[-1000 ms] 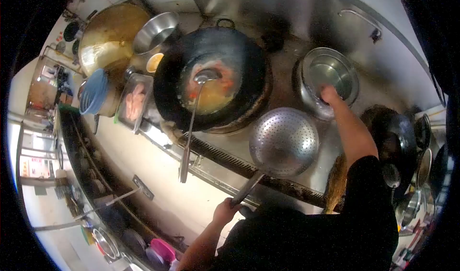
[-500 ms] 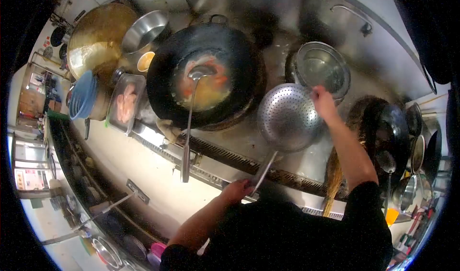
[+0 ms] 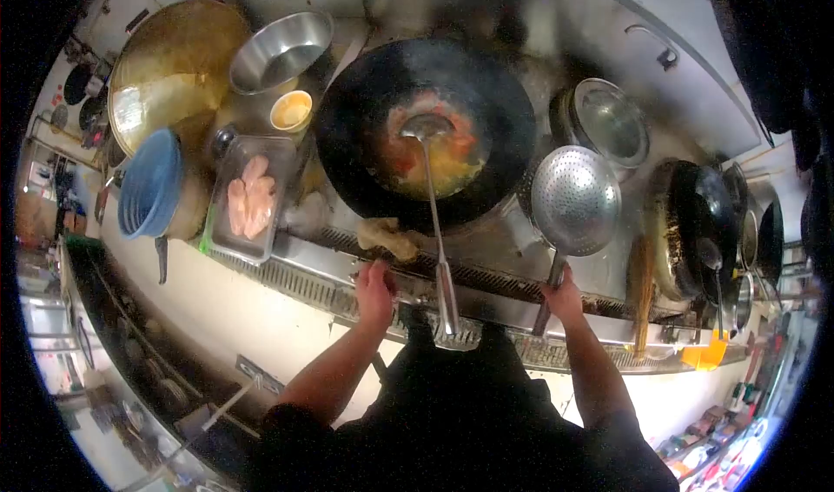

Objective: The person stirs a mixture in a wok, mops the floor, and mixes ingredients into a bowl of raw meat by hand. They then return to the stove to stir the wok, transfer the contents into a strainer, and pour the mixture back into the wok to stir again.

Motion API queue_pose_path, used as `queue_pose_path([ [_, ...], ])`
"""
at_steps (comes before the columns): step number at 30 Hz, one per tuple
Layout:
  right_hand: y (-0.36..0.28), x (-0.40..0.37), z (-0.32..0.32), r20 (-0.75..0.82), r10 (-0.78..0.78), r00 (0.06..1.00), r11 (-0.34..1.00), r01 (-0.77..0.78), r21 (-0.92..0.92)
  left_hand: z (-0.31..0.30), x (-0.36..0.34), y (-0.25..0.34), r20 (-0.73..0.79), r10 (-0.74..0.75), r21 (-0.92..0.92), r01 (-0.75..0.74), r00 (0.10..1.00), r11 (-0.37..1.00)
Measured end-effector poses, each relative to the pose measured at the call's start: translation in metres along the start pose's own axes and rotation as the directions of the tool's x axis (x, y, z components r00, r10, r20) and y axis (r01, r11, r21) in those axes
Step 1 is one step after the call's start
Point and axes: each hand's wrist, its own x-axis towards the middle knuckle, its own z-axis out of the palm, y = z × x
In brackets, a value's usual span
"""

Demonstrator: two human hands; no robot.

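Observation:
In the head view my right hand (image 3: 563, 299) is wrapped round the handle of a perforated metal strainer (image 3: 577, 201). Its round bowl is raised over the stove top, right of the wok. My left hand (image 3: 375, 294) is at the stove's front edge, just below a crumpled tan cloth (image 3: 387, 238) by the wok rim; fingers and thumb look apart, with nothing seen between them. In the black wok (image 3: 352, 131) is cloudy liquid with reddish and yellow food (image 3: 469, 136). A long-handled ladle (image 3: 427, 129) rests in it, its handle lying across the front rim.
A clear tub of raw meat pieces (image 3: 252, 201), an orange-filled cup (image 3: 291, 109), a steel bowl (image 3: 282, 53) and a blue basket (image 3: 152, 183) are left of the wok. At right are a metal pot (image 3: 611, 123), a bamboo brush (image 3: 640, 296) and another black wok (image 3: 691, 231).
The strainer's handle has passed from my left hand to my right, which has left the bowl's rim. My left hand has moved towards the cloth. The camera view has turned.

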Motion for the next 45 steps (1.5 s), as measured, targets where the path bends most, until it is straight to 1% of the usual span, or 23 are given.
queue_pose_path([
  [1,0.001,-0.003,0.002,-0.021,0.004,1.0,0.999,-0.003,0.035,0.014,-0.001,0.026,-0.028,-0.113,-0.21,0.104,0.993,0.972],
  [2,0.01,-0.001,0.007,-0.021,-0.015,1.0,1.0,0.015,-0.02,0.015,0.015,0.029,-0.013,-0.113,-0.213,0.107,0.994,0.971],
  [4,-0.004,-0.009,-0.002,-0.009,-0.002,1.0,0.991,0.001,-0.133,0.02,0.05,0.023,0.309,-0.255,-0.402,0.368,0.916,0.838],
  [6,-0.029,-0.018,-0.019,0.023,0.028,0.999,0.889,-0.014,-0.459,0.029,0.065,0.016,0.32,-0.294,-0.384,0.407,0.901,0.829],
  [7,-0.048,-0.019,-0.021,0.007,0.024,1.0,0.885,-0.018,-0.465,0.038,0.061,0.03,0.317,-0.338,-0.359,0.442,0.886,0.822],
  [8,-0.069,-0.02,-0.019,-0.005,-0.081,0.997,0.921,0.073,-0.382,0.042,0.054,0.042,0.157,-0.442,-0.186,0.466,0.883,0.865],
  [9,-0.094,-0.021,-0.017,-0.022,-0.186,0.982,0.939,0.171,-0.298,0.043,0.056,0.038,0.166,-0.439,-0.193,0.466,0.883,0.863],
  [11,-0.189,-0.046,-0.021,0.145,-0.081,0.986,0.989,0.098,-0.111,0.041,0.064,0.021,0.245,-0.371,-0.294,0.433,0.896,0.852],
  [13,-0.237,-0.063,-0.004,0.328,-0.189,0.926,0.955,0.251,-0.158,0.042,0.063,0.021,0.228,-0.348,-0.309,0.407,0.909,0.86],
  [16,-0.259,-0.07,0.005,0.449,-0.155,0.88,0.91,0.304,-0.281,0.039,0.084,-0.015,0.274,-0.249,-0.395,0.344,0.929,0.852],
  [17,-0.243,-0.061,0.011,0.442,-0.156,0.883,0.91,0.302,-0.283,0.039,0.091,-0.026,0.334,-0.164,-0.467,0.315,0.928,0.826],
  [18,-0.211,-0.042,0.019,0.307,-0.196,0.931,0.878,0.307,-0.369,0.039,0.084,-0.018,0.341,-0.159,-0.469,0.315,0.926,0.825],
  [19,-0.191,-0.03,0.019,0.169,-0.245,0.955,0.841,0.296,-0.454,0.04,0.068,-0.001,0.236,-0.191,-0.436,0.279,0.953,0.856],
  [20,-0.194,-0.036,-0.001,0.165,-0.242,0.956,0.841,0.291,-0.457,0.038,0.054,0.012,0.125,-0.22,-0.393,0.251,0.968,0.885],
  [23,-0.203,-0.06,-0.051,0.174,-0.323,0.93,0.884,0.362,-0.296,0.017,0.033,0.031,0.195,-0.155,-0.457,0.229,0.969,0.86],
  [25,-0.182,-0.061,-0.045,0.091,-0.372,0.924,0.928,0.367,0.069,0.007,0.02,0.05,0.169,-0.2,-0.385,0.251,0.965,0.888],
  [28,-0.177,-0.064,-0.045,0.034,-0.255,0.966,0.949,0.243,0.199,-0.005,0.015,0.049,0.166,-0.245,-0.334,0.288,0.955,0.897],
  [31,-0.196,-0.068,-0.068,-0.125,-0.3,0.946,0.953,0.302,-0.002,-0.022,0.018,0.025,0.217,-0.228,-0.357,0.294,0.949,0.887],
  [33,-0.188,-0.06,-0.063,-0.201,-0.387,0.9,0.917,0.399,0.021,-0.027,0.019,0.022,0.239,-0.208,-0.371,0.287,0.949,0.883],
  [35,-0.196,-0.056,-0.065,-0.09,-0.213,0.973,0.869,0.23,0.438,-0.031,-0.003,0.041,0.167,-0.2,-0.31,0.244,0.965,0.919],
  [36,-0.204,-0.054,-0.068,-0.092,-0.209,0.974,0.869,0.228,0.438,-0.033,-0.009,0.042,0.171,-0.201,-0.307,0.245,0.965,0.92],
  [38,-0.225,-0.044,-0.074,-0.023,-0.089,0.996,0.736,0.081,0.672,-0.038,-0.015,0.042,0.09,-0.2,-0.294,0.218,0.976,0.93],
  [45,-0.243,0.009,-0.075,0.11,0.004,0.994,0.606,-0.09,0.79,-0.06,-0.021,0.018,0.312,-0.137,-0.331,0.243,0.94,0.912],
])
